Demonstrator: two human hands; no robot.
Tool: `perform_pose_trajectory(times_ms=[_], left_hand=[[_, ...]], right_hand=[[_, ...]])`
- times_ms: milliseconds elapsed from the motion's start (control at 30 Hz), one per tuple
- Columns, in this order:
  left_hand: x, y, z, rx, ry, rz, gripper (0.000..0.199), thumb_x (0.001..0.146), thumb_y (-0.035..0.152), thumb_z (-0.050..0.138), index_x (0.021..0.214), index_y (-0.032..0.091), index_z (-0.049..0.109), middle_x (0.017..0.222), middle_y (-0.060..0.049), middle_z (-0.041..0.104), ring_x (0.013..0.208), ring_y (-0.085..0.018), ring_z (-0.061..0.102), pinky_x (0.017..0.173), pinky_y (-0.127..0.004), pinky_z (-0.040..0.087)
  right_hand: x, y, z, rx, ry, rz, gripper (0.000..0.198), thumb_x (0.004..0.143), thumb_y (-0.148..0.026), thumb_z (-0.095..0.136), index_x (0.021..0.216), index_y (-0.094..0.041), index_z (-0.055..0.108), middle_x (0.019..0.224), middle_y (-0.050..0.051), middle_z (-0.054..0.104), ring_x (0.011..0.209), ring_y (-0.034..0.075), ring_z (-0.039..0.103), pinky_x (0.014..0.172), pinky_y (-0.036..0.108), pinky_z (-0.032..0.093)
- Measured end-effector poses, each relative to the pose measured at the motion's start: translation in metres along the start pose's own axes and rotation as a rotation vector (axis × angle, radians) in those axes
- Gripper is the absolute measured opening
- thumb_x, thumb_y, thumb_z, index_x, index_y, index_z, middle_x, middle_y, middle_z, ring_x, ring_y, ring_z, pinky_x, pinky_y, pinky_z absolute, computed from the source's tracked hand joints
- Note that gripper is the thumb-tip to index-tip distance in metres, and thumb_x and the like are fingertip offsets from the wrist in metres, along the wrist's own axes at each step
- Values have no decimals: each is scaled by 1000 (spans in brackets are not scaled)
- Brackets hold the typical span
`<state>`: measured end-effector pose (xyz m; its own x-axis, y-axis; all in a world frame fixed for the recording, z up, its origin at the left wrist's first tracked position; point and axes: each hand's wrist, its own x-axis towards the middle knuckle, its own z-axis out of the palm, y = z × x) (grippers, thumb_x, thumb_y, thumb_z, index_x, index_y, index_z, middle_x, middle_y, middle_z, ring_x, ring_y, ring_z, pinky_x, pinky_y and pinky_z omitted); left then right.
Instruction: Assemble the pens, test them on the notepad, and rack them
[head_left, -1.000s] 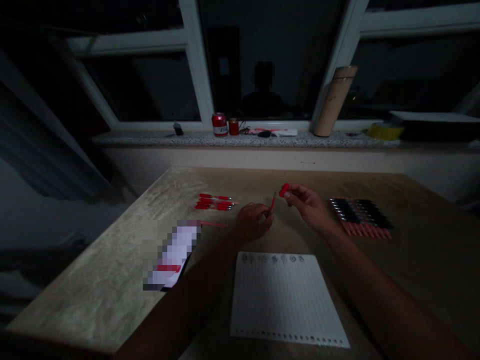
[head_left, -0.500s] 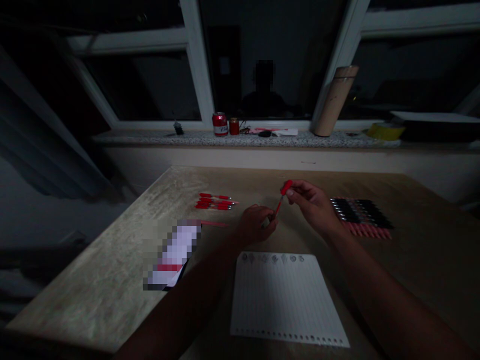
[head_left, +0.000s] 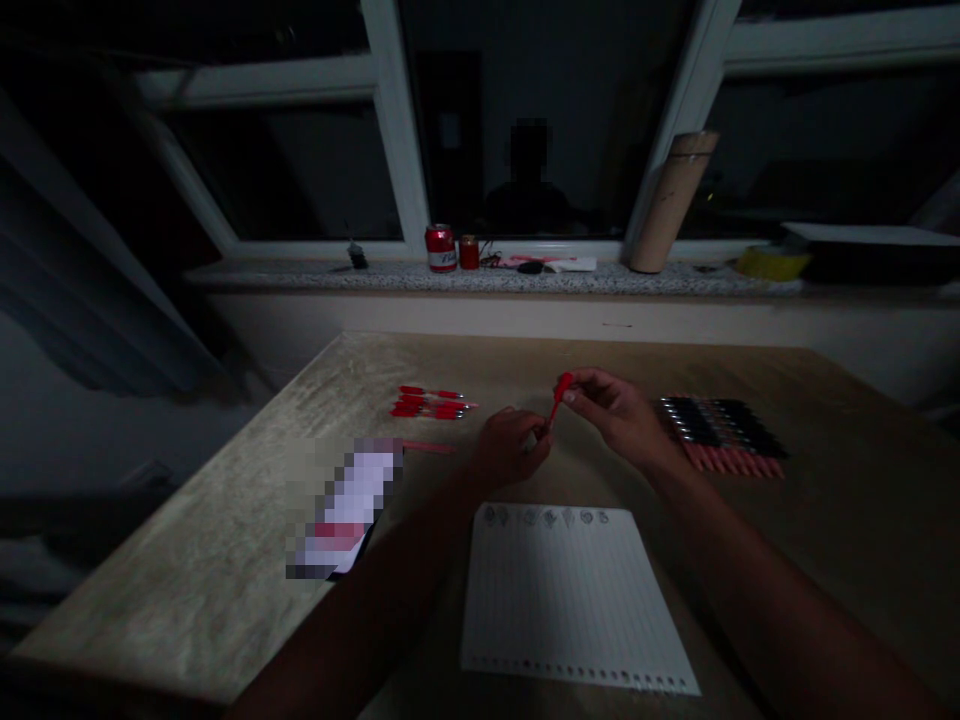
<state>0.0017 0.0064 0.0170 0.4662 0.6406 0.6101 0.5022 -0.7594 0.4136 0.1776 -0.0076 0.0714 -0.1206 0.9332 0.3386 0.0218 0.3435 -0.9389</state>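
Above the middle of the table, my right hand (head_left: 611,405) pinches a short, thick red pen barrel (head_left: 564,384). A thin red pen refill (head_left: 553,411) runs down from the barrel's lower end to my left hand (head_left: 512,442). The fingers of my left hand are closed around the refill's lower end, and they hide its tip. Below both hands lies a lined sheet of paper (head_left: 566,600) with several small scribbles along its top edge. To the left of my left hand is a group of red pens (head_left: 427,408) lying side by side.
A phone (head_left: 349,510) with a lit, blurred screen lies left on the table, a thin red strip (head_left: 429,448) beside it. Black pens (head_left: 720,425) and reddish pieces (head_left: 739,461) lie in rows at right. Cans (head_left: 441,248) and a flask (head_left: 673,203) stand on the windowsill.
My right hand has come down and left with the red barrel, closer to my left hand. Less of the refill shows between them. My left hand has hardly moved.
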Motion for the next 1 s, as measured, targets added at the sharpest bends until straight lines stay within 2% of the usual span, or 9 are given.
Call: perform_pose_trajectory(times_ms=[267,367,567,733,867,1000], left_hand=[[0,-3,0,-28,64,13,11,78,26,54,74,17,58,62,1,59,59,-11,54,68,-26,41],[0,-3,0,-29,61,14,11,78,25,54,73,17,58,61,1,58,58,-11,52,67,-25,40],[3,-7,-8,-11,139,-26,15,78,30,54,76,17,61,59,1,56,56,-11,49,63,-24,40],[6,-15,-15,-69,185,-98,16,77,31,54,77,16,61,66,-1,61,59,-12,52,60,-24,41],[6,-17,-16,-101,204,-127,13,76,28,55,77,16,62,66,-1,62,57,-11,51,59,-24,42],[5,-17,-14,-90,186,-109,14,76,29,55,79,17,62,66,-1,61,57,-11,51,59,-24,42]], right_hand=[[-1,15,2,-85,-159,15,26,77,-38,63,93,-18,60,83,3,63,73,14,57,72,29,45],[-2,16,4,-100,-177,18,25,78,-39,62,92,-17,60,83,3,63,73,14,57,71,29,45],[-2,21,6,-186,-194,20,28,76,-40,62,91,-17,62,79,3,64,68,14,56,64,26,43],[-5,33,12,-416,-192,4,23,81,-33,54,93,-16,63,72,2,63,63,13,54,58,24,40],[-12,44,24,-652,-260,-87,18,80,-21,51,91,-16,65,82,6,66,71,15,58,66,25,42],[-17,54,32,-844,-345,-163,15,79,-19,52,85,-17,66,80,7,66,73,17,57,69,27,41]])
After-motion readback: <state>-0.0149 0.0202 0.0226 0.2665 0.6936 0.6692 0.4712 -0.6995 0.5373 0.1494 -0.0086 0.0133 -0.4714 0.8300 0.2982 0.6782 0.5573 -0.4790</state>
